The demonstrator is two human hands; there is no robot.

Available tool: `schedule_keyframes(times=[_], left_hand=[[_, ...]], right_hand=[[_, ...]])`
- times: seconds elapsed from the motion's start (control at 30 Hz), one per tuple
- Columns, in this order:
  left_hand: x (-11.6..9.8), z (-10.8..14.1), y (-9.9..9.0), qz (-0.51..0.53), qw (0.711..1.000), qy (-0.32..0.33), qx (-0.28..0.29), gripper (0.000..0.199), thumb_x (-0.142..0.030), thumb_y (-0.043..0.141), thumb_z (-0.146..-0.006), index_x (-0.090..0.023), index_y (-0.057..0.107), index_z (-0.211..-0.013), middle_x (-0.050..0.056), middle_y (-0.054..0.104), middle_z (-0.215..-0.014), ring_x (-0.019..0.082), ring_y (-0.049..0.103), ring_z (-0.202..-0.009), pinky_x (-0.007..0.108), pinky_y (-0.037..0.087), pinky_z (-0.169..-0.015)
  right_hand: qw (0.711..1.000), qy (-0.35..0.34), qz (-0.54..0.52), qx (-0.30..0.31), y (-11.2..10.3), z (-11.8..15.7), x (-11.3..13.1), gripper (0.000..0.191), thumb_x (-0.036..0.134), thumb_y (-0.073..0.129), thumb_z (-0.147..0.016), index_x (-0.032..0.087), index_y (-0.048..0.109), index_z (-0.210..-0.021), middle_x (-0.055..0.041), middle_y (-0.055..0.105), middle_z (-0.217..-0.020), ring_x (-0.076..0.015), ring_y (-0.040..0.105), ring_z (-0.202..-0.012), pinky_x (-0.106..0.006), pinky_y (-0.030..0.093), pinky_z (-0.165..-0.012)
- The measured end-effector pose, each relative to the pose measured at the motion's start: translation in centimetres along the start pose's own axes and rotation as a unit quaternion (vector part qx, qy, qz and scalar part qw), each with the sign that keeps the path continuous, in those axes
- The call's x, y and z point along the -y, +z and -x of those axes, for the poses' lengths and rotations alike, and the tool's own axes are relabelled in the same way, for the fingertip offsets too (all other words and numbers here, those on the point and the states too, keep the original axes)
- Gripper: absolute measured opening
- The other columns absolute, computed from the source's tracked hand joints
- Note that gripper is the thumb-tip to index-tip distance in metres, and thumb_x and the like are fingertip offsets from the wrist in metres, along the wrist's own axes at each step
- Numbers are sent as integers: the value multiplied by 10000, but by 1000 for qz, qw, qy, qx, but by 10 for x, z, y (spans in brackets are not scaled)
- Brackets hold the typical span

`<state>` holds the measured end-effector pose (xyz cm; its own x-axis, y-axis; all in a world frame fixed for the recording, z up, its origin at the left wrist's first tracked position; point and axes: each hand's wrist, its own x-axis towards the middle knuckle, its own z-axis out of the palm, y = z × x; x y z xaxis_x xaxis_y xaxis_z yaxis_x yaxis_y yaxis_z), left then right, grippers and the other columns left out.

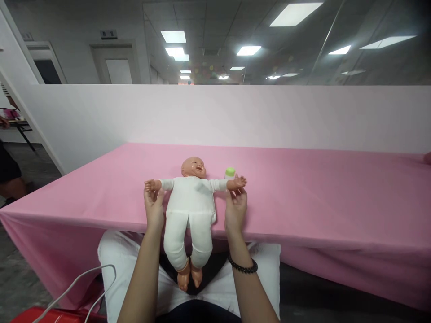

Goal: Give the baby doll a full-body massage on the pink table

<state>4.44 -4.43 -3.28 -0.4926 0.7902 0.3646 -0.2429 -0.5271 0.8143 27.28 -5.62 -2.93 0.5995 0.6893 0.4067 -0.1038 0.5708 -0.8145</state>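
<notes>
A baby doll [190, 211] in a white long-sleeved suit lies face up on the pink-covered table, its legs hanging past the front edge. My left hand [154, 208] grips the doll's right hand from below. My right hand [235, 208], with a black beaded bracelet [243, 264] on the wrist, holds the doll's left hand near the wrist. A small baby bottle [230, 174] with a green top stands just behind that doll hand, partly hidden by it.
The pink tablecloth [303, 197] drapes over the table's front edge, with a white partition [235, 116] behind it. A white cushion [111, 255] lies below the table edge. A white cable [76, 287] runs over a red object [50, 315]. Another person's leg [10, 179] stands at far left.
</notes>
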Motion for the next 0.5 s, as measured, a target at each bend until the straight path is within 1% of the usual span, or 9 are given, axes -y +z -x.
schedule_keyframes(times=[0.07,0.13,0.2,0.27,0.3,0.37,0.43,0.5], left_hand=[[-2,2,2,-33,999,4,36,535,-372,803,-802,-297,596,-1289,68,590,-1423,232,540,-1355,380,422,-1146],[-5,4,3,-70,994,-2,78,481,-358,812,-781,-271,651,-1226,76,626,-1379,255,557,-1333,419,411,-1154],[-8,6,4,-109,986,-1,125,407,-352,800,-783,-265,697,-1167,83,626,-1384,277,539,-1350,444,407,-1152],[-11,7,5,-139,977,8,159,341,-345,774,-803,-274,724,-1133,84,600,-1424,287,496,-1395,456,390,-1160],[-12,7,5,-148,974,11,168,320,-342,761,-814,-279,730,-1127,82,584,-1445,288,478,-1411,460,383,-1163],[-12,8,5,-155,973,12,173,311,-339,746,-827,-286,732,-1133,80,568,-1466,288,466,-1421,464,378,-1166],[-11,8,5,-148,974,9,168,332,-345,753,-823,-283,724,-1148,81,583,-1447,286,482,-1407,462,382,-1166],[-9,7,6,-131,980,8,147,376,-361,768,-816,-274,703,-1176,80,614,-1402,276,520,-1369,449,395,-1162]], right_hand=[[997,-29,44,52,4,4,2,515,363,714,-839,208,591,-1315,-140,596,-1433,-271,597,-1286,-490,483,-1092],[987,-65,94,110,7,8,3,423,321,677,-864,214,641,-1272,-118,650,-1366,-268,607,-1265,-506,477,-1095],[965,-117,144,184,9,10,4,349,257,623,-896,234,683,-1239,-88,683,-1319,-253,601,-1271,-509,438,-1138],[938,-166,183,244,10,11,4,355,195,563,-918,265,700,-1238,-58,690,-1316,-236,579,-1299,-503,394,-1182],[928,-181,195,260,10,11,5,374,173,539,-923,279,700,-1243,-45,689,-1319,-229,570,-1310,-502,383,-1193],[923,-188,203,266,10,11,5,398,154,513,-927,291,695,-1252,-35,688,-1322,-221,567,-1313,-503,381,-1197],[928,-179,195,262,10,11,5,386,157,513,-926,286,699,-1240,-39,691,-1315,-221,579,-1298,-501,390,-1190],[938,-159,178,253,10,11,5,359,180,527,-927,271,702,-1227,-51,689,-1317,-225,582,-1296,-497,396,-1182]])
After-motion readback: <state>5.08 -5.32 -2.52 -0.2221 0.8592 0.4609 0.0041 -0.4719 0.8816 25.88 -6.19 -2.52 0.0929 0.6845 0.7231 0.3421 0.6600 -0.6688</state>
